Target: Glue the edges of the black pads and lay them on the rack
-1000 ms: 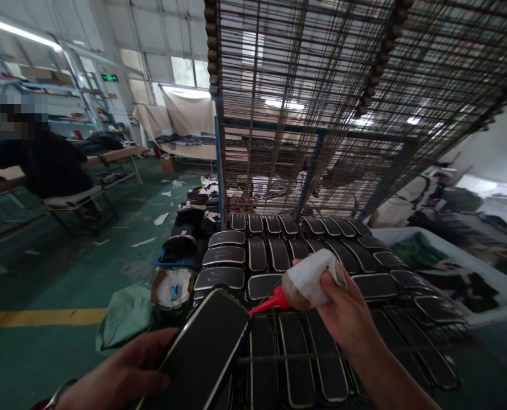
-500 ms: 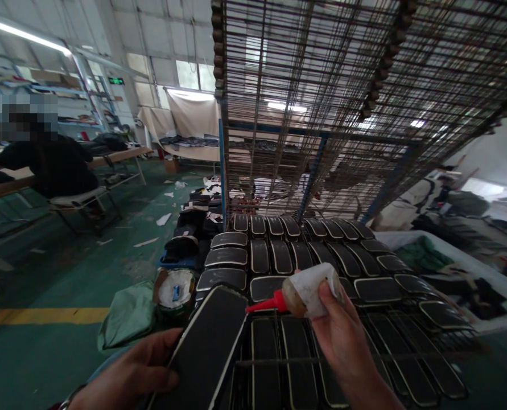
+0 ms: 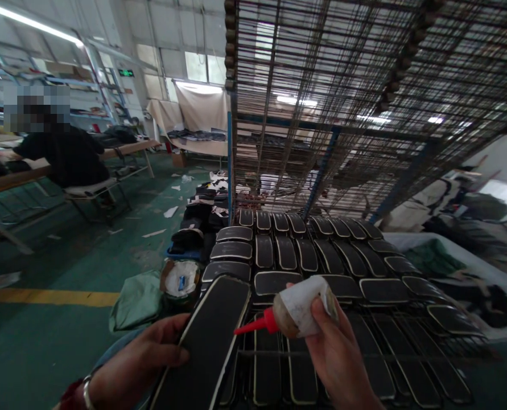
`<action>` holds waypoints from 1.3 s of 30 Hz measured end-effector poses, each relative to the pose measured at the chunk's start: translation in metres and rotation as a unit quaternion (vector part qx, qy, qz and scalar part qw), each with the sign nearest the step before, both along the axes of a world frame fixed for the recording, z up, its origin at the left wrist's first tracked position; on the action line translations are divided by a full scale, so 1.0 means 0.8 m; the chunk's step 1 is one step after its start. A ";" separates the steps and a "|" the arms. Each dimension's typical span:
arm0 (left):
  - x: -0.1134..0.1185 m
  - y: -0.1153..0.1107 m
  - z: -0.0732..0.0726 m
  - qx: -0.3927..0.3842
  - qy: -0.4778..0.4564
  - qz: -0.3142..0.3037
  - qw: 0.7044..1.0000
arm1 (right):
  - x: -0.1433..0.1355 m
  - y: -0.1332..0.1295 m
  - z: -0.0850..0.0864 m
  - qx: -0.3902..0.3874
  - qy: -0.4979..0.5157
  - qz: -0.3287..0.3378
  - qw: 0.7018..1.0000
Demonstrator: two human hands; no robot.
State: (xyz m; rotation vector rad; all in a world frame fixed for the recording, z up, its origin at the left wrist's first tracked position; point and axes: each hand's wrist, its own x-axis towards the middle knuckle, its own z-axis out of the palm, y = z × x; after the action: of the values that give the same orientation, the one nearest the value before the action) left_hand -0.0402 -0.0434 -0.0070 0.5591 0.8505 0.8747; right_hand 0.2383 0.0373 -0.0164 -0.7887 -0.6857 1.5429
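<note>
A long black panel with rounded corners and a pale line along its edge is gripped at its left side by my left hand. My right hand is wrapped round a squeeze bottle of glue with a white label and a red nozzle. The bottle lies tilted on its side, its tip at the panel's right edge. Beyond and below, rows of similar black panels with pale outlines rest on a wire rack. The panel's lower end runs out of view.
Above the panels leans a large wire-mesh rack. A green cloth bag and a round tub stand at left. To the right is a white bin with fabric. A person in black sits at a table at far left.
The red nozzle has moved down along the panel's right edge, from near its top corner. My right hand has shifted lower with the bottle. The whole view has drifted slightly.
</note>
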 end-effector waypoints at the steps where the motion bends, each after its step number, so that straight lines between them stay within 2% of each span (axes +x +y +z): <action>1: 0.001 0.000 0.000 -0.001 0.001 0.005 1.000 | -0.001 -0.002 -0.001 -0.005 0.002 0.000 1.000; 7: 0.003 0.000 -0.006 -0.007 -0.021 0.031 0.999 | -0.006 -0.013 -0.006 -0.018 0.007 0.005 1.000; 14: 0.004 0.002 -0.009 -0.025 -0.029 0.063 0.997 | 0.001 -0.025 -0.019 0.010 -0.002 0.052 0.999; 22: 0.003 0.006 -0.012 -0.046 -0.020 0.098 0.994 | -0.006 -0.042 -0.009 0.004 -0.002 0.061 0.998; 25: 0.003 0.008 -0.012 -0.055 -0.016 0.110 0.992 | -0.001 -0.043 -0.018 0.031 -0.023 0.079 0.996; 29: 0.002 0.009 -0.014 -0.068 -0.003 0.133 0.989 | 0.009 -0.042 -0.032 0.120 -0.055 0.142 0.981; 31: 0.002 0.010 -0.016 -0.068 0.005 0.144 0.987 | 0.012 -0.043 -0.033 0.150 -0.070 0.150 0.975; 39: 0.000 0.008 -0.015 -0.076 0.025 0.203 0.976 | 0.009 -0.059 -0.026 0.086 -0.064 0.107 0.988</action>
State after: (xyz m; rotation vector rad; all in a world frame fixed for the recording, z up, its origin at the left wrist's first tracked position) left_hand -0.0400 -0.0372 -0.0188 0.2762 1.0899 1.1577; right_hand 0.2452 -0.0095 -0.0374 -0.7050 -1.0111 1.6095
